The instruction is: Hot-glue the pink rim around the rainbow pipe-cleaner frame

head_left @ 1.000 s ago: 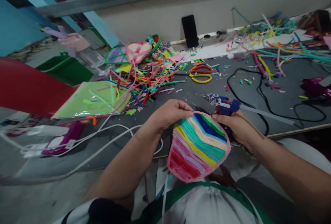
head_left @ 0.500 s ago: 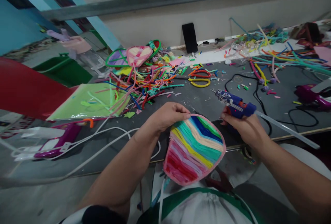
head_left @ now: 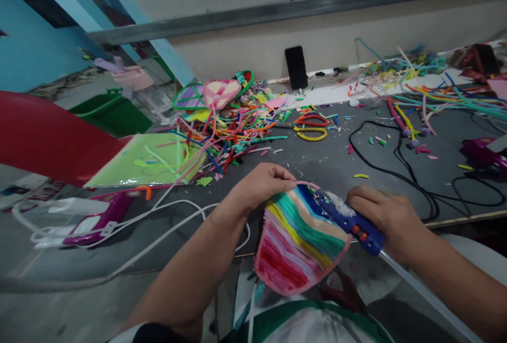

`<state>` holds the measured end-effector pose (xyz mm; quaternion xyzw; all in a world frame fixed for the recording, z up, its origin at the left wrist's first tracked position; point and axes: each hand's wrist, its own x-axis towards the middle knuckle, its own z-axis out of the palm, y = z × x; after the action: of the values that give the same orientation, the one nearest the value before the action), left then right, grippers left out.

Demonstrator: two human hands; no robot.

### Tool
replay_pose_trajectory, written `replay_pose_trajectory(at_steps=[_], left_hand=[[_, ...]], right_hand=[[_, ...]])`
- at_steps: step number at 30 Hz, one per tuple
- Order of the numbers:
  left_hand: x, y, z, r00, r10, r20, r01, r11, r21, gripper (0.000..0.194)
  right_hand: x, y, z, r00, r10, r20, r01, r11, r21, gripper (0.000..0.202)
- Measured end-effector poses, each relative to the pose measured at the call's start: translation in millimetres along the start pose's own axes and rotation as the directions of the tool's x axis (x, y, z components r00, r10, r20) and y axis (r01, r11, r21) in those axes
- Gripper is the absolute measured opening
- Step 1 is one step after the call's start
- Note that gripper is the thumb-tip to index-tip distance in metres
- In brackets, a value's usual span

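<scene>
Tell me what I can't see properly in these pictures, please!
All in the head view:
- Back of the striped piece: it faces away.
- Handle of the blue glue gun: hidden behind its body and the right hand.
- Whether that gun's tip touches the striped piece: too small and blurred.
- Blade ends of the scissors: covered by scraps.
- Far-right purple glue gun: cut off by the right edge.
</scene>
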<state>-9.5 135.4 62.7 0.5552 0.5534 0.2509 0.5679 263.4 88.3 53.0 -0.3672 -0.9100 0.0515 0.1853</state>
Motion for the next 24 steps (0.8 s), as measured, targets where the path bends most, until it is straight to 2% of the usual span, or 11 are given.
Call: replay_pose_trajectory(at_steps=[5, 24], left_hand=[[-0.5, -1.7, 1.2, 1.0, 0.015, 0.003, -0.016, 1.0, 0.018, 0.024], [-1.7, 3.9, 4.2, 1.0, -0.016, -0.001, 0.016, 1.0, 0.02, 0.027]], right_hand=[[0.3, -5.3, 2.5, 0.998, -0.065, 0.026, 0.067, 0.992, -0.104, 0.01], [6.0, -3.1, 5.4, 0.997, -0.074, -0.009, 0.071, 0.978, -0.196, 0.008]])
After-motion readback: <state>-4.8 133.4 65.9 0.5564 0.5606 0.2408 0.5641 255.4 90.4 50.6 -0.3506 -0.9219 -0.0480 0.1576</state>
